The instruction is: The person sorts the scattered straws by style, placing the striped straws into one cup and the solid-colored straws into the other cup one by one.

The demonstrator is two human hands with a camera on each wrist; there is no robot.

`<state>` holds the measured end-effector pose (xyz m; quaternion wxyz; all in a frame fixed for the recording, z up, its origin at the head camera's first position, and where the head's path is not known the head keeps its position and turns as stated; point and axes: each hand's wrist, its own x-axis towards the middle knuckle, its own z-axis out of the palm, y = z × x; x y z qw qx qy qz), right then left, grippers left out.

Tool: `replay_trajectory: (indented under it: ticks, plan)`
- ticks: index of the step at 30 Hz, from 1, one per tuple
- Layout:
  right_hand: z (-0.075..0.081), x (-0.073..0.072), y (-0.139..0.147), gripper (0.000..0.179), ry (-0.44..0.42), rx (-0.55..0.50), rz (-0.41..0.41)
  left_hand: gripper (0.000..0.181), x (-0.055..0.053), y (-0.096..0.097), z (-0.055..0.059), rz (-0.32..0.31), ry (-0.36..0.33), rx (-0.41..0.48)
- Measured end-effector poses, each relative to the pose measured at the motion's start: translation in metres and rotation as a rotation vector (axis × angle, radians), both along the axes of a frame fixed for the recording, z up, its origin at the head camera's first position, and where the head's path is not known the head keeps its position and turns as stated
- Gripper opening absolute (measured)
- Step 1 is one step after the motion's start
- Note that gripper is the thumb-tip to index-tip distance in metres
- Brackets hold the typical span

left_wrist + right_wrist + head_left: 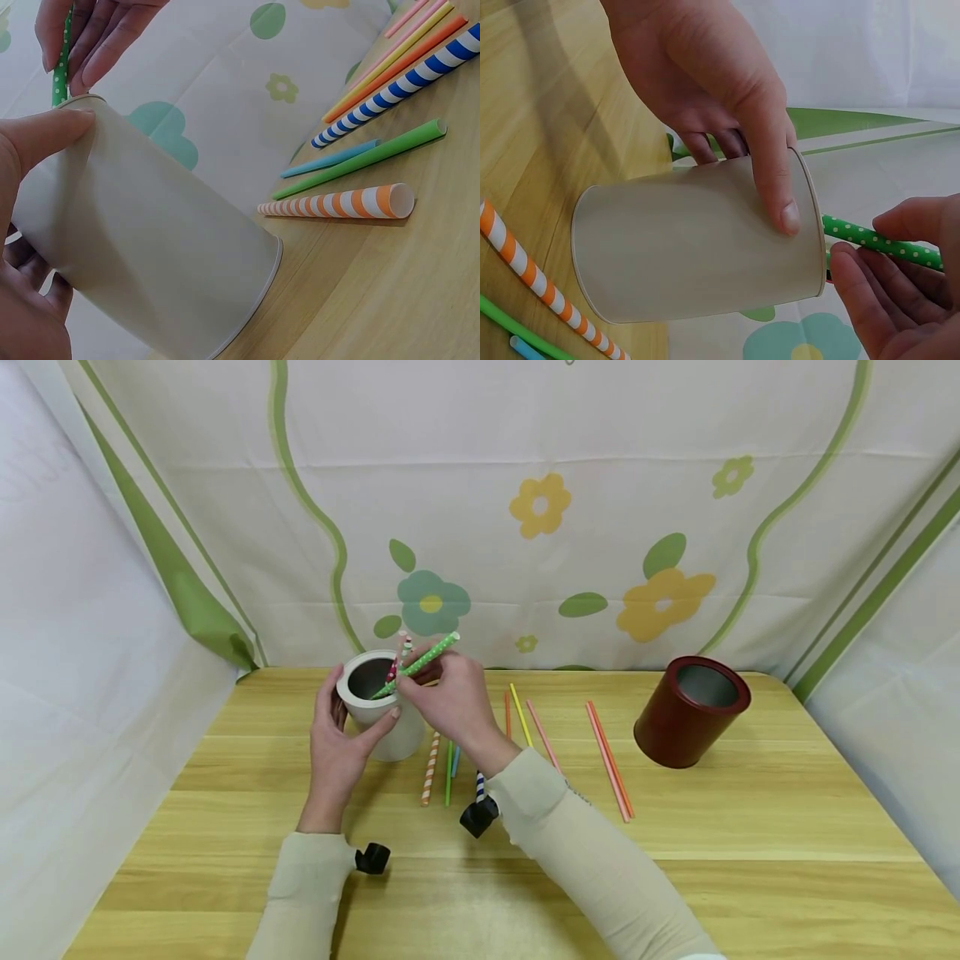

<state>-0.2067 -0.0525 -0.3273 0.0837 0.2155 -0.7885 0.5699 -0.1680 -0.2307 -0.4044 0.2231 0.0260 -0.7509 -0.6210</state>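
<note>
My left hand grips the white can around its side, thumb near the rim. The can stands on the wooden table. My right hand is over the can's mouth and pinches a green paper straw with white dots; the straw slants with its lower end inside the rim. A red straw with white dots and a pale pink straw stick up from the can close to the right fingers. In the right wrist view the dotted green straw lies between thumb and fingers.
Right of the can lie an orange-striped straw, a green one, a blue-striped one, a yellow one and several others. A pink and orange pair lies farther right. A dark red can stands at the back right.
</note>
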Motion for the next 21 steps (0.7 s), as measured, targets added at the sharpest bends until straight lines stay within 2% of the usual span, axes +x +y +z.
replay_trajectory:
  ticks: [9,21]
  plan:
    - [0.0079,0.0036,0.0003,0.012,-0.025,0.093,-0.018,0.1,-0.0003,0.0,-0.0001,0.005,-0.005,-0.005]
    - [0.0074,0.0043,0.0007,0.016,-0.05,0.087,-0.019,0.1,-0.0005,-0.0004,-0.0003,0.002,0.002,-0.008]
